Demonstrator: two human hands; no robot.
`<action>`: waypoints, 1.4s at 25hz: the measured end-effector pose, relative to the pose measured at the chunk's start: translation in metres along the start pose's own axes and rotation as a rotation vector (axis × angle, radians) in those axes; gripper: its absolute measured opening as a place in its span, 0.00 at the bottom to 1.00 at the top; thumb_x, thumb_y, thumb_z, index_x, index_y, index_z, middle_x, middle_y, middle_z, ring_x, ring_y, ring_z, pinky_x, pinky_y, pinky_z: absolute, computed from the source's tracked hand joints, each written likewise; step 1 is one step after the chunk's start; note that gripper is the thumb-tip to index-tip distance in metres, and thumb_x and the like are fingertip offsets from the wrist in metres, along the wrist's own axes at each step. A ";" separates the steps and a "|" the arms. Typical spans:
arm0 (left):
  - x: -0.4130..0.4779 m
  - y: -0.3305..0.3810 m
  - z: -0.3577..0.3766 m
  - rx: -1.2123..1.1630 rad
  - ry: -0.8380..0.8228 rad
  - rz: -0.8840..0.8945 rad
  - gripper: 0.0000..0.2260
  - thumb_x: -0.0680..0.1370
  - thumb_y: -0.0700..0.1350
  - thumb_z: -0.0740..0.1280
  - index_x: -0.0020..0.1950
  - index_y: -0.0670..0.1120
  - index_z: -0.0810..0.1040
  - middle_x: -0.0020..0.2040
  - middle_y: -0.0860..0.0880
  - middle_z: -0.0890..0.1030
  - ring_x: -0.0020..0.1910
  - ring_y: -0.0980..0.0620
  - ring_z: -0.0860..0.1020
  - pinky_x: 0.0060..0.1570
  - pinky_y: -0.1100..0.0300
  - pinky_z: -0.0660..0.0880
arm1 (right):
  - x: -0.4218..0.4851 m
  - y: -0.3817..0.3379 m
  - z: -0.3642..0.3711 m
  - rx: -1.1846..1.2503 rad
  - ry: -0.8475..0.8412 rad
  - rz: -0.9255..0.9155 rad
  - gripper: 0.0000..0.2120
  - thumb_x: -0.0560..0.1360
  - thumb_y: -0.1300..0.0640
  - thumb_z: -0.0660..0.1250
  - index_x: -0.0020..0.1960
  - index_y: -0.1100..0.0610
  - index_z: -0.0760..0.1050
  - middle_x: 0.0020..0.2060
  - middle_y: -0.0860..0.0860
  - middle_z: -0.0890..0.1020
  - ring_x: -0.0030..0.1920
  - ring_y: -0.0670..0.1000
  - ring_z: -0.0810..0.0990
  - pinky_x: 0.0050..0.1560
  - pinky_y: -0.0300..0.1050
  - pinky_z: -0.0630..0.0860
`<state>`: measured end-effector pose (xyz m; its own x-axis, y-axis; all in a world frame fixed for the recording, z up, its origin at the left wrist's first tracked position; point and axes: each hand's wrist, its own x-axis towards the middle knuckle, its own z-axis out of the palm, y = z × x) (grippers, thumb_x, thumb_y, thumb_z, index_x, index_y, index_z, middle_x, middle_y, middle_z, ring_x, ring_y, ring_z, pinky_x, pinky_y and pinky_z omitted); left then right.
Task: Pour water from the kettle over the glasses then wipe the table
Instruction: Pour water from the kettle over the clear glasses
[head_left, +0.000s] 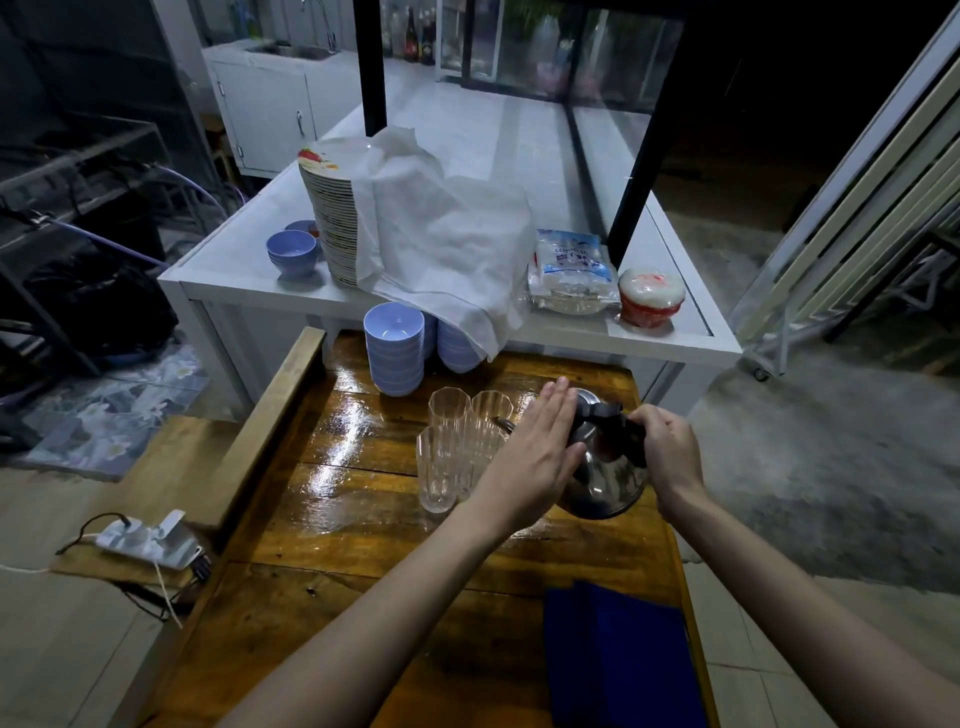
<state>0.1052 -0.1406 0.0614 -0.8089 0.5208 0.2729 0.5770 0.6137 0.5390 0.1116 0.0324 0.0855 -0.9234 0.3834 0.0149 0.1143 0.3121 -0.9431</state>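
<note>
A steel kettle (605, 483) with a black handle is tilted left over a cluster of clear ribbed glasses (457, 447) on the wet wooden table (363, 499). My right hand (667, 452) grips the kettle's black handle. My left hand (535, 452) lies flat, fingers together, against the kettle's lid and side, and hides the spout. A folded blue cloth (618, 660) lies on the table's near right corner.
Stacks of lilac bowls (395, 348) stand at the table's far end. Behind is a white counter (249, 280) with a plate stack under a white cloth (441, 234), packets and a red-lidded tub (649, 299). A power strip (150, 540) lies on the floor, left.
</note>
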 end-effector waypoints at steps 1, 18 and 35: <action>-0.002 -0.003 -0.003 -0.005 0.010 -0.005 0.27 0.85 0.51 0.50 0.79 0.44 0.43 0.80 0.46 0.42 0.78 0.54 0.39 0.77 0.59 0.39 | 0.001 -0.002 0.005 -0.029 -0.013 -0.024 0.16 0.78 0.56 0.60 0.35 0.60 0.75 0.32 0.55 0.76 0.37 0.54 0.74 0.39 0.50 0.70; -0.031 -0.030 -0.012 -0.232 0.099 -0.170 0.28 0.85 0.51 0.51 0.79 0.46 0.40 0.79 0.51 0.37 0.77 0.61 0.36 0.72 0.69 0.35 | 0.009 -0.052 0.049 -0.484 -0.045 -0.339 0.19 0.72 0.49 0.58 0.30 0.60 0.76 0.28 0.57 0.79 0.31 0.56 0.76 0.35 0.50 0.73; -0.024 -0.023 -0.003 -0.257 0.174 -0.224 0.29 0.85 0.50 0.51 0.79 0.46 0.37 0.78 0.52 0.35 0.77 0.60 0.35 0.71 0.71 0.34 | 0.028 -0.059 0.051 -0.583 -0.068 -0.532 0.20 0.72 0.48 0.59 0.29 0.59 0.78 0.24 0.55 0.79 0.29 0.54 0.76 0.41 0.43 0.64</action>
<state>0.1106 -0.1690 0.0449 -0.9315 0.2689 0.2450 0.3545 0.5201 0.7770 0.0604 -0.0199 0.1248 -0.9262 0.0064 0.3769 -0.1929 0.8510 -0.4885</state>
